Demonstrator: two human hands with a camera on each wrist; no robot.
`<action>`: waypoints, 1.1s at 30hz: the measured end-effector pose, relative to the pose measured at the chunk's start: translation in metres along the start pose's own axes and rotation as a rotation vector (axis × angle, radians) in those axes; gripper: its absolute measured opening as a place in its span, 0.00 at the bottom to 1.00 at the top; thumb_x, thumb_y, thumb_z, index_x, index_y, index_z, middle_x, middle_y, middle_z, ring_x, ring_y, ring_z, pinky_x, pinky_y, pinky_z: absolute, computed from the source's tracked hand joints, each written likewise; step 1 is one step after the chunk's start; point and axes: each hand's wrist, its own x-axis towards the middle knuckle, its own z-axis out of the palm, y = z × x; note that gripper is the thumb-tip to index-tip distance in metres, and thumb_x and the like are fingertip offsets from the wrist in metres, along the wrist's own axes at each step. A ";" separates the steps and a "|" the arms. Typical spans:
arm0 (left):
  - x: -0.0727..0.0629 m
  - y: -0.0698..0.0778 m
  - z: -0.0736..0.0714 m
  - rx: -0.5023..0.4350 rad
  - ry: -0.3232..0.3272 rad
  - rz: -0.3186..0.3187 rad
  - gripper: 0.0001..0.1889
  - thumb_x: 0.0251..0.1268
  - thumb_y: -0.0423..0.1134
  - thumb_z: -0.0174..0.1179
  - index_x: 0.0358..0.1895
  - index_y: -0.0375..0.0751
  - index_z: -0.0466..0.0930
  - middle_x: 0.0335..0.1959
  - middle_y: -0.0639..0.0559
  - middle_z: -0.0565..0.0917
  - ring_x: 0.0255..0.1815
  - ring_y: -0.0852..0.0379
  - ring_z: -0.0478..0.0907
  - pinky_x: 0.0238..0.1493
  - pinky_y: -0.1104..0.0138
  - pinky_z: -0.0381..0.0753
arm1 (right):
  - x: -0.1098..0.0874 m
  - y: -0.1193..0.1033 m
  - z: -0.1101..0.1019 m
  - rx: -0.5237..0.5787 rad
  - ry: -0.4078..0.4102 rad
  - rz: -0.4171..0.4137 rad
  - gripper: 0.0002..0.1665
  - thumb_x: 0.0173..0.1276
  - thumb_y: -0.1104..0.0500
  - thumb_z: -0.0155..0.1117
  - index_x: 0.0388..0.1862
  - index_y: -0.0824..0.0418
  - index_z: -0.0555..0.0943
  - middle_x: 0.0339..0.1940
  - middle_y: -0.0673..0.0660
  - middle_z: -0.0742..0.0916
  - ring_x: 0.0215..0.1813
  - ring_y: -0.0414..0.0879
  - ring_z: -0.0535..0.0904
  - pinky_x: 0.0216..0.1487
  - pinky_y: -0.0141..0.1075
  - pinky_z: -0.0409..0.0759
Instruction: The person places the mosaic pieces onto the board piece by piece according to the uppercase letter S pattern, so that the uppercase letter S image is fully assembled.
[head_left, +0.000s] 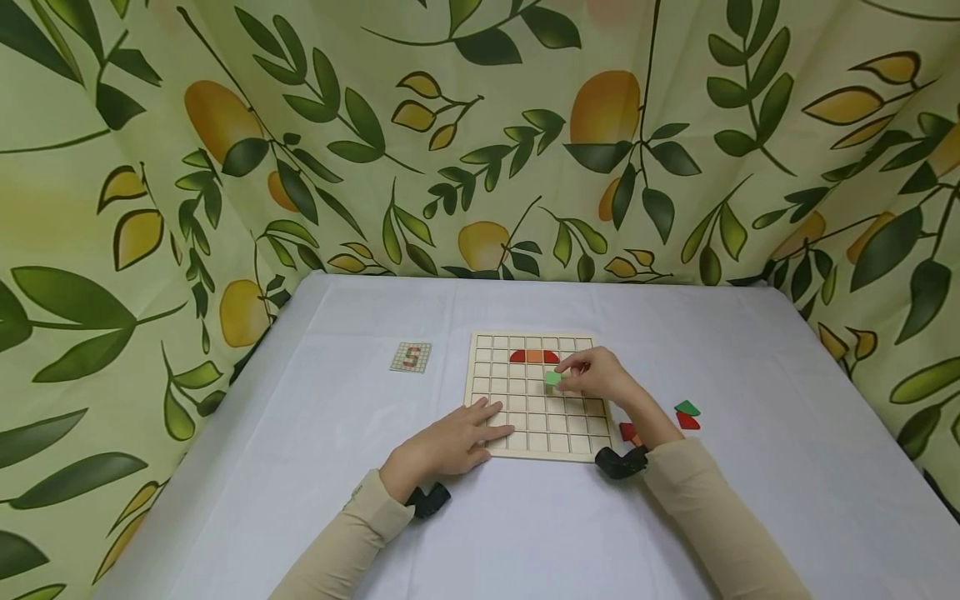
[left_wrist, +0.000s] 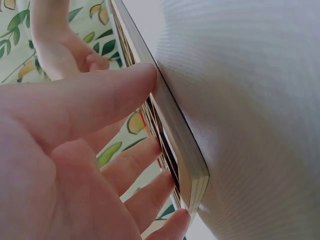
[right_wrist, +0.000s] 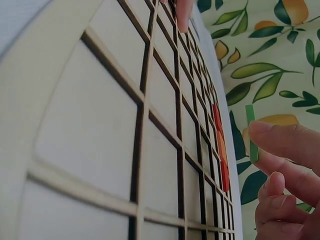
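A wooden grid board (head_left: 510,418) lies on the white table. In its upper part sit two red curved pieces (head_left: 518,357) with an orange square piece (head_left: 534,357) between them. My right hand (head_left: 597,375) pinches a green square piece (head_left: 552,378) between thumb and fingers, held over the board just below the red piece on the right. In the right wrist view the green piece (right_wrist: 252,131) is seen edge-on, raised off the board. My left hand (head_left: 450,437) rests on the board's lower left corner with fingers spread, the thumb (left_wrist: 120,90) along its near edge.
A small pattern card (head_left: 411,357) with an S-shaped figure lies left of the board. Right of it, beside my right forearm, are a loose green piece (head_left: 687,408), a red piece (head_left: 687,422) and further red and orange pieces (head_left: 627,432). A leaf-patterned curtain (head_left: 480,167) hangs behind the table.
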 end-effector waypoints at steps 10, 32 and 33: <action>0.000 0.000 0.001 0.012 -0.006 -0.004 0.25 0.72 0.41 0.53 0.71 0.57 0.66 0.78 0.47 0.58 0.81 0.43 0.50 0.79 0.51 0.57 | 0.011 -0.009 0.008 0.002 -0.006 0.001 0.16 0.54 0.63 0.74 0.42 0.67 0.86 0.20 0.49 0.76 0.28 0.44 0.68 0.28 0.30 0.67; -0.001 0.001 -0.001 0.004 -0.013 -0.004 0.25 0.72 0.41 0.52 0.71 0.57 0.66 0.78 0.47 0.58 0.81 0.43 0.50 0.79 0.52 0.57 | 0.033 -0.020 0.025 0.013 0.009 0.019 0.17 0.55 0.60 0.74 0.43 0.66 0.87 0.32 0.57 0.84 0.33 0.43 0.70 0.30 0.29 0.68; -0.001 0.002 -0.002 0.005 -0.014 -0.004 0.25 0.72 0.41 0.52 0.71 0.57 0.66 0.78 0.47 0.58 0.81 0.43 0.49 0.79 0.52 0.57 | 0.034 -0.020 0.025 0.013 0.010 0.024 0.17 0.55 0.60 0.74 0.43 0.66 0.87 0.32 0.57 0.84 0.33 0.43 0.70 0.30 0.29 0.68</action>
